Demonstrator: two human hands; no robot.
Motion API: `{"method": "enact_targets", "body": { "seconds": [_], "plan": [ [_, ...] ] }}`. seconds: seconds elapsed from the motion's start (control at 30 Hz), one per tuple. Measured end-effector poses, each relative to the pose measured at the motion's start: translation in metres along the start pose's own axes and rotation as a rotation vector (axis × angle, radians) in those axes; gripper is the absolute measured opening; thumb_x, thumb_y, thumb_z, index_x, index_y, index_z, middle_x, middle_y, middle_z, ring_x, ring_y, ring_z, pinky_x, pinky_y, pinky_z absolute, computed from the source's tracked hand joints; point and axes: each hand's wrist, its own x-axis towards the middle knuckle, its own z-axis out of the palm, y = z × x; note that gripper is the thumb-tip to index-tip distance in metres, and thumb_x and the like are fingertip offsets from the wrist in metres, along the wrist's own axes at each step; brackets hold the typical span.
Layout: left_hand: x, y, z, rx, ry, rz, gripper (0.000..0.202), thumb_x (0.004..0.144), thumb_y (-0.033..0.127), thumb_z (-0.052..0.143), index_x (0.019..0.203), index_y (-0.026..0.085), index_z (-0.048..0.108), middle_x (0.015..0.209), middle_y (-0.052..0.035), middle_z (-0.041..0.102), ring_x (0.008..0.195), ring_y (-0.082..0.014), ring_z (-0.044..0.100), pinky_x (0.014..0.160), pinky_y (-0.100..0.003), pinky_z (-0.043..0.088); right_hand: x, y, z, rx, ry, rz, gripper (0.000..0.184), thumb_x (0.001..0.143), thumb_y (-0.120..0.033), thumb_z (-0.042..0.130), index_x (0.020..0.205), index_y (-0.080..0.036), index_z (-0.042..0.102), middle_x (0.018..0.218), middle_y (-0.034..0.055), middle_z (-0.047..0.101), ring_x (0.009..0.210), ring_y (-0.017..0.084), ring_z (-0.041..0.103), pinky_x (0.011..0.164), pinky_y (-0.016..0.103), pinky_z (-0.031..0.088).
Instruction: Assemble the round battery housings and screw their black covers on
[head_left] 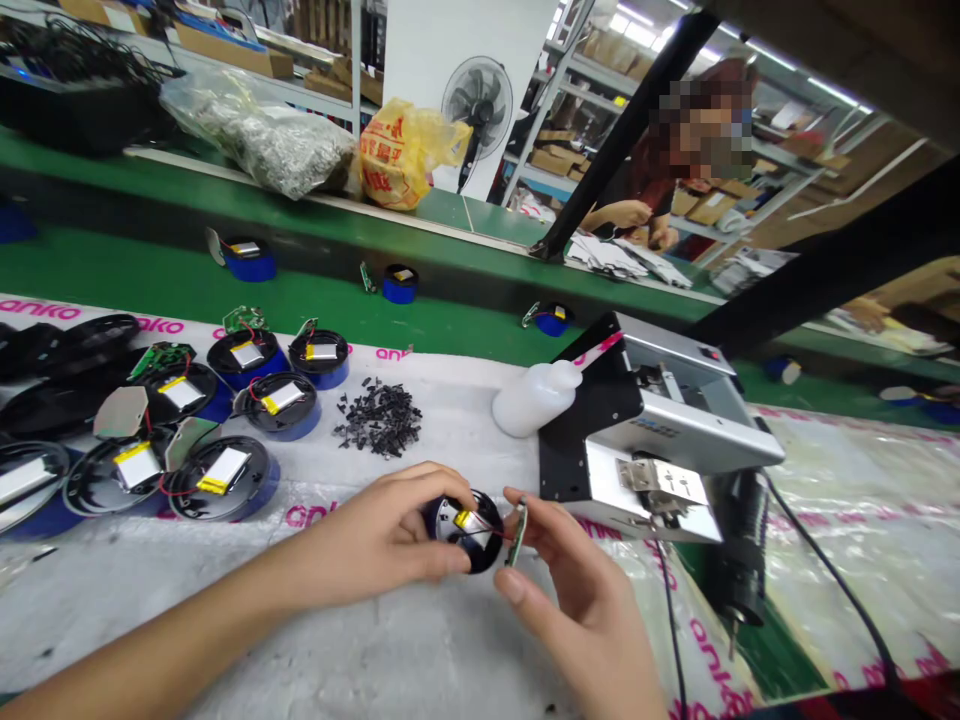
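My left hand (409,530) is closed around a round black-and-blue housing (491,550), whose open side faces up. Inside it lies a silver battery with yellow tape (471,521). Between the thumb and fingers of my right hand (574,590) is a small green circuit board (517,533), held on edge just right of the housing. Thin red wires run from the board into the housing. Just beyond my hands is a pile of small black plastic parts (380,417).
Several similar housings (283,405) with batteries and boards stand at the left. A white bottle (534,398) and a silver-and-black machine (660,420) stand at the right, near an electric screwdriver (742,560). More housings sit on the green belt (322,305). A person (645,200) works across it.
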Motion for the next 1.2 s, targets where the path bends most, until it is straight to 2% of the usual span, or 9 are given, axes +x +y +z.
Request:
{"method": "enact_targets", "body": {
  "seconds": [0.07,0.17,0.4,0.57,0.77,0.9,0.97,1.07,1.2],
  "plan": [
    [0.001,-0.001,-0.001,-0.068,-0.014,-0.032,0.020,0.091,0.031,0.062,0.108,0.023,0.066,0.128,-0.0069,0.056,0.063,-0.0082,0.066,0.062,-0.024,0.056,0.002,-0.002,0.000,0.135,-0.040,0.046,0.034,0.089,-0.038,0.072,0.120,-0.024,0.067,0.094,0.0080,0.070,0.080,0.021,0.070,0.072,0.031,0.062],
    [0.003,-0.003,0.000,-0.089,-0.017,-0.022,0.021,0.087,0.032,0.067,0.106,0.023,0.066,0.127,-0.0069,0.057,0.062,-0.0084,0.066,0.060,-0.023,0.058,0.001,-0.002,0.000,0.234,-0.074,0.062,0.033,0.090,-0.037,0.070,0.121,-0.027,0.067,0.092,0.0056,0.069,0.076,0.018,0.068,0.073,0.029,0.062],
    [0.006,-0.005,0.003,-0.069,0.001,-0.036,0.016,0.092,0.034,0.060,0.091,0.019,0.067,0.127,-0.0071,0.059,0.055,-0.0054,0.065,0.055,-0.020,0.057,0.005,-0.002,-0.004,0.036,-0.049,0.031,0.037,0.088,-0.028,0.071,0.125,-0.029,0.065,0.124,0.0094,0.065,0.110,0.024,0.066,0.090,0.034,0.060],
    [0.007,-0.005,0.005,0.100,0.032,0.020,0.022,0.096,0.035,0.053,0.091,0.019,0.068,0.118,-0.0056,0.063,0.050,-0.0048,0.059,0.045,-0.017,0.047,-0.003,-0.002,-0.001,0.147,-0.096,0.112,0.037,0.090,-0.028,0.071,0.127,-0.028,0.062,0.125,0.0076,0.069,0.112,0.024,0.068,0.097,0.037,0.058],
    [0.005,0.004,0.005,0.389,0.104,0.192,0.012,0.092,0.025,0.061,0.083,0.021,0.066,0.091,-0.0015,0.065,0.089,-0.0185,0.062,0.078,-0.025,0.047,-0.037,0.000,0.009,-0.184,-0.054,0.071,0.051,0.089,-0.031,0.070,0.137,-0.027,0.054,0.125,0.0071,0.069,0.102,0.024,0.072,0.087,0.035,0.063],
    [0.000,0.004,0.012,0.374,0.234,0.064,0.009,0.088,0.026,0.063,0.082,0.022,0.059,0.086,0.0010,0.062,0.069,-0.0141,0.058,0.058,-0.022,0.042,-0.038,-0.006,0.013,-0.395,-0.034,-0.089,0.055,0.089,-0.031,0.069,0.140,-0.026,0.051,0.124,0.0057,0.069,0.100,0.024,0.073,0.089,0.034,0.062],
    [-0.002,0.003,0.015,0.253,0.275,-0.076,0.012,0.087,0.031,0.063,0.094,0.024,0.057,0.096,0.0013,0.062,0.051,-0.0084,0.051,0.044,-0.020,0.037,-0.034,-0.011,0.012,-0.452,-0.055,-0.135,0.054,0.089,-0.032,0.067,0.140,-0.024,0.051,0.128,0.0060,0.067,0.107,0.025,0.070,0.092,0.036,0.061],
    [-0.003,0.001,0.016,0.046,0.222,-0.213,0.033,0.085,0.039,0.063,0.116,0.029,0.057,0.117,-0.0011,0.059,0.039,-0.0032,0.046,0.036,-0.020,0.038,-0.028,-0.015,0.009,-0.499,-0.123,-0.126,0.051,0.092,-0.032,0.064,0.141,-0.024,0.050,0.132,0.0059,0.065,0.116,0.024,0.066,0.096,0.036,0.058],
    [-0.002,0.001,0.017,-0.004,0.210,-0.206,0.027,0.086,0.039,0.061,0.106,0.023,0.066,0.091,0.0010,0.065,0.040,-0.0041,0.046,0.035,-0.017,0.039,-0.024,-0.017,0.003,-0.511,-0.180,-0.159,0.052,0.095,-0.033,0.060,0.144,-0.025,0.045,0.134,0.0061,0.063,0.120,0.023,0.063,0.100,0.035,0.056]
  ]
}}
